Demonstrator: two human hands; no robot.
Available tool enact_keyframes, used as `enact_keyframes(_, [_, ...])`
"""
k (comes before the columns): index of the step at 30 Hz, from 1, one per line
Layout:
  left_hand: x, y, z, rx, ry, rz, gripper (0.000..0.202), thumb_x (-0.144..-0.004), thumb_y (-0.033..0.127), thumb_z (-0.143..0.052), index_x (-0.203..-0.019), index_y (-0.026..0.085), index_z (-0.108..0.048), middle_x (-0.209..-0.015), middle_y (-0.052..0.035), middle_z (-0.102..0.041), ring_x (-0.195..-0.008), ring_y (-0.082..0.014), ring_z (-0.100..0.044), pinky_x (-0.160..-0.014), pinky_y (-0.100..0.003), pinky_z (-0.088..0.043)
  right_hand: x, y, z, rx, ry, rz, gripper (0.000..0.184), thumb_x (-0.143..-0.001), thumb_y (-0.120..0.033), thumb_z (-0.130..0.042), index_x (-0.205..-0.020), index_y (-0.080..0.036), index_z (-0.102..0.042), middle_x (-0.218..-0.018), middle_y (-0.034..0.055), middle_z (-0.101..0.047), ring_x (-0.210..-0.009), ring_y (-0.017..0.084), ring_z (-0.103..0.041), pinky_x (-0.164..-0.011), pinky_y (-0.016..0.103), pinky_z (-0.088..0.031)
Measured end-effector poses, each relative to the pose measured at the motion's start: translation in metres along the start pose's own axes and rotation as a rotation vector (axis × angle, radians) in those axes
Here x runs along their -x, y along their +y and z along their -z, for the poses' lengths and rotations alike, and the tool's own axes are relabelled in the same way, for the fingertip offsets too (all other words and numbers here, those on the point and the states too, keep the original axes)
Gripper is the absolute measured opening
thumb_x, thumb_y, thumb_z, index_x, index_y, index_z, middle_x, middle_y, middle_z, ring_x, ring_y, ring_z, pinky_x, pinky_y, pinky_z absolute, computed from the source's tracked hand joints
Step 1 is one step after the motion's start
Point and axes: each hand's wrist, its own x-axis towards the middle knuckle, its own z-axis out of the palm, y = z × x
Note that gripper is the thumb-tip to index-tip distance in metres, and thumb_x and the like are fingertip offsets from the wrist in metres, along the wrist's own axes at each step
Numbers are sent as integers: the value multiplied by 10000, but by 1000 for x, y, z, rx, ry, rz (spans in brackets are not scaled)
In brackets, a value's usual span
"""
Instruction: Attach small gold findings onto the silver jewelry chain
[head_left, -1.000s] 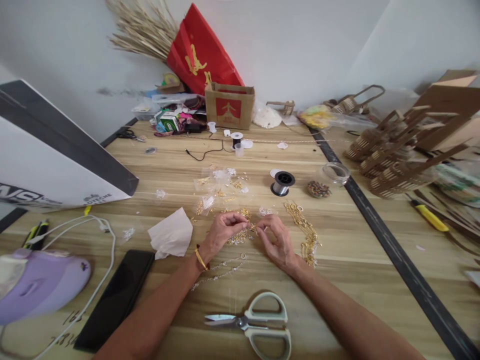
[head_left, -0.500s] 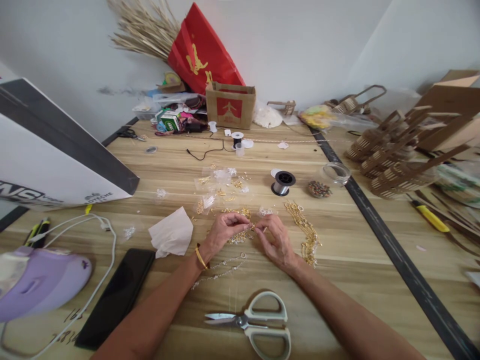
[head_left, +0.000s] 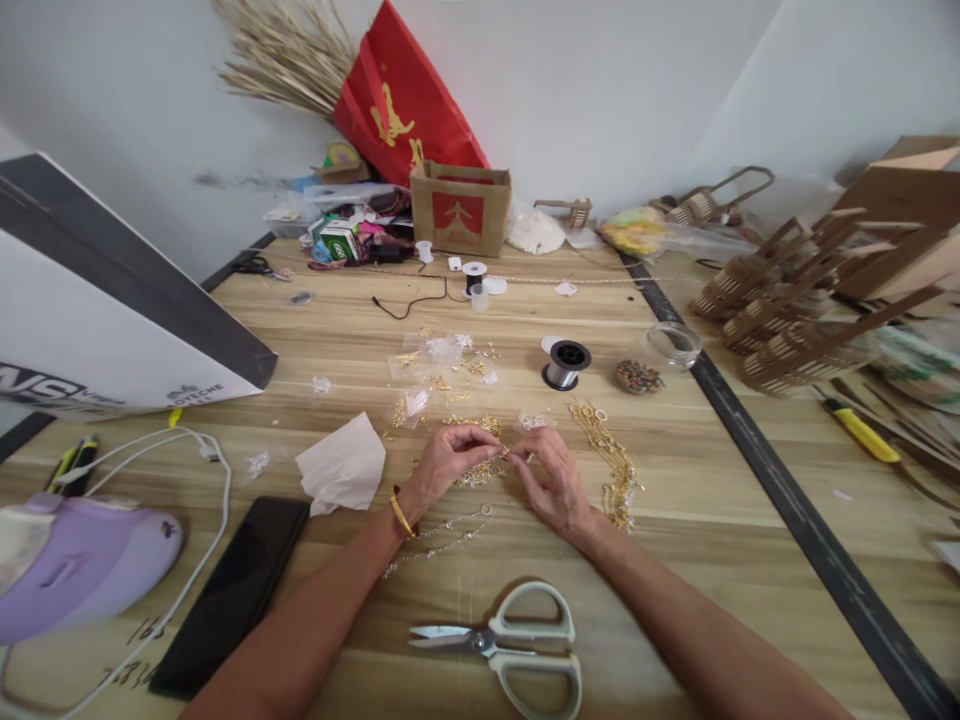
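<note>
My left hand (head_left: 444, 462) and my right hand (head_left: 551, 478) meet at the middle of the wooden table (head_left: 480, 330), fingertips pinched together on a small gold jewellery piece (head_left: 516, 457). A heap of gold findings (head_left: 476, 470) lies just under them. To the right of my right hand runs a row of gold chains (head_left: 609, 462). A silvery chain (head_left: 442, 538) trails beneath my left wrist, which wears a gold bangle (head_left: 400, 514). Scissors (head_left: 510, 645) with pale handles lie near the front edge.
A white tissue (head_left: 343, 466), a black phone (head_left: 236, 595), a white cable (head_left: 191, 520) and a lilac cap (head_left: 79, 565) sit at left. A wire spool (head_left: 565, 363), a bead dish (head_left: 638, 377) and a glass jar (head_left: 673, 345) stand further back. Wooden baskets (head_left: 795, 320) crowd the right.
</note>
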Motion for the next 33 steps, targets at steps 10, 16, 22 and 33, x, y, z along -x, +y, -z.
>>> enact_keyframes(10, [-1,-2,1,3,-6,15,150,-647,248,-763,-736,142,-706,-737,-35,-716,-686,-138,-627,-702,-270,-506,0,-2,1,-1,-3,14,116,-870,-125,-542,-932,-221,-560,-789,36,-602,-770,194,-549,-711,361,-460])
enact_keyframes(16, [-1,-1,0,-11,-7,7,142,-656,243,-760,-729,135,-701,-722,-35,-710,-668,-132,-621,-675,-264,-498,0,0,0,9,-3,24,131,-870,-119,-544,-947,-224,-551,-789,34,-598,-778,195,-545,-723,369,-460])
enact_keyframes(22, [-1,-1,1,-5,-16,17,125,-663,220,-759,-734,130,-709,-726,-35,-713,-678,-127,-622,-691,-253,-496,0,0,0,4,7,36,126,-873,-117,-544,-948,-218,-552,-795,36,-603,-778,191,-546,-717,363,-459])
enact_keyframes(33, [-1,-3,1,15,-33,15,118,-666,214,-758,-745,134,-724,-751,-39,-728,-706,-139,-642,-714,-253,-501,-2,-2,0,6,5,42,115,-880,-118,-542,-949,-208,-562,-784,39,-601,-765,190,-543,-695,362,-457])
